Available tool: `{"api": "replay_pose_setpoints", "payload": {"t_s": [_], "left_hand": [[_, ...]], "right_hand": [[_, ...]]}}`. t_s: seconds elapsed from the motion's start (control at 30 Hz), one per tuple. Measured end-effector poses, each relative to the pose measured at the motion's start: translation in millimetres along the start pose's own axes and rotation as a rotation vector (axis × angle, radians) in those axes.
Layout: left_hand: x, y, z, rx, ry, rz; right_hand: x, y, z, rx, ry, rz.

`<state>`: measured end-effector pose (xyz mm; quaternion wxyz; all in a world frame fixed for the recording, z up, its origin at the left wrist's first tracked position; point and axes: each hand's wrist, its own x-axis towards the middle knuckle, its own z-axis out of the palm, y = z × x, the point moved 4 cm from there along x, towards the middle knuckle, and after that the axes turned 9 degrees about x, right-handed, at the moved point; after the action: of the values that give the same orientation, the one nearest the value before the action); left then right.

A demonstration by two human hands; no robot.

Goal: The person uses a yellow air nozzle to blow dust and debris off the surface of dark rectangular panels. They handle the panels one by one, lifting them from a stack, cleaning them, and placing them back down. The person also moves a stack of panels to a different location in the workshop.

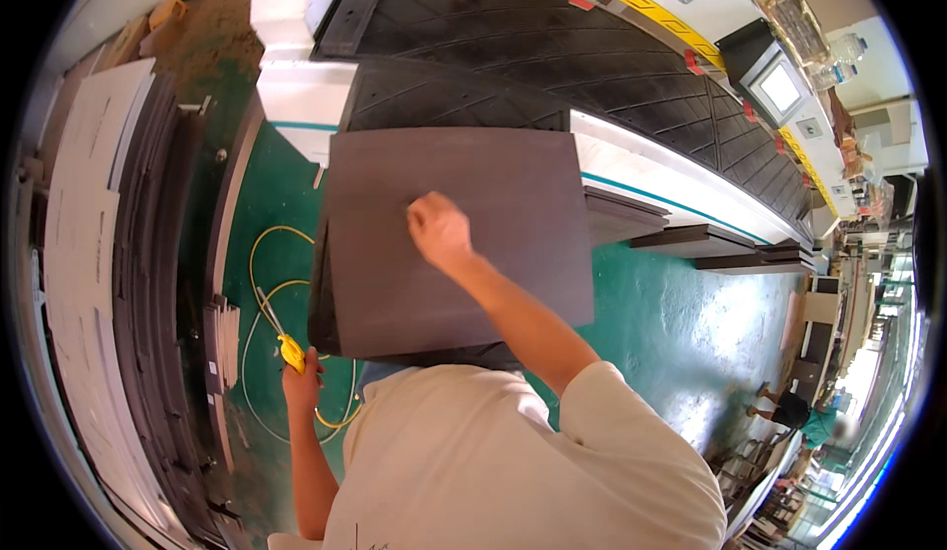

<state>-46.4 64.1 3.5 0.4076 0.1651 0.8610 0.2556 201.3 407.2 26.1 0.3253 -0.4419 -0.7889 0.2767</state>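
Observation:
A flat dark brown panel point(513, 215) lies in front of my body, with darker material showing under its left and near edges. Over its middle is my right hand point(440, 231), slightly blurred, fingers curled in; whatever they may hold is hidden. Whether that hand touches the surface, I cannot tell. Low at the panel's left, my left hand point(303, 380) grips a yellow air blow gun point(291, 352). Its thin metal nozzle points up and away from me. A yellow hose point(254, 254) loops around it above the green floor.
Beyond the panel stands a white-framed machine point(641, 170) with a dark ribbed bed point(552, 42) and a small screen point(778, 87). Stacked boards point(148, 215) line the left side. More dark panels point(691, 241) sit at the right. A person point(794, 412) is far off at right.

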Motion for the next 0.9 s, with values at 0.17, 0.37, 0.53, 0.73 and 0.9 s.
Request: {"api": "replay_pose_setpoints", "payload": {"t_s": [0.17,0.37,0.53,0.73,0.9], "left_hand": [[-30,39,28,0.211,0.124,-0.016],[-42,33,50,-0.056,0.027,-0.235],[-44,36,59,-0.042,0.0,-0.236],[-42,36,57,-0.045,-0.039,-0.258],[-38,37,54,-0.036,-0.081,-0.266]], "right_hand": [[60,177,-148,-0.267,0.253,0.317],[94,280,-260,-0.242,0.236,0.283],[104,246,-253,-0.153,-0.11,-0.109],[63,228,-264,-0.139,-0.35,-0.08],[-64,189,-286,-0.116,-0.456,-0.196]]}}
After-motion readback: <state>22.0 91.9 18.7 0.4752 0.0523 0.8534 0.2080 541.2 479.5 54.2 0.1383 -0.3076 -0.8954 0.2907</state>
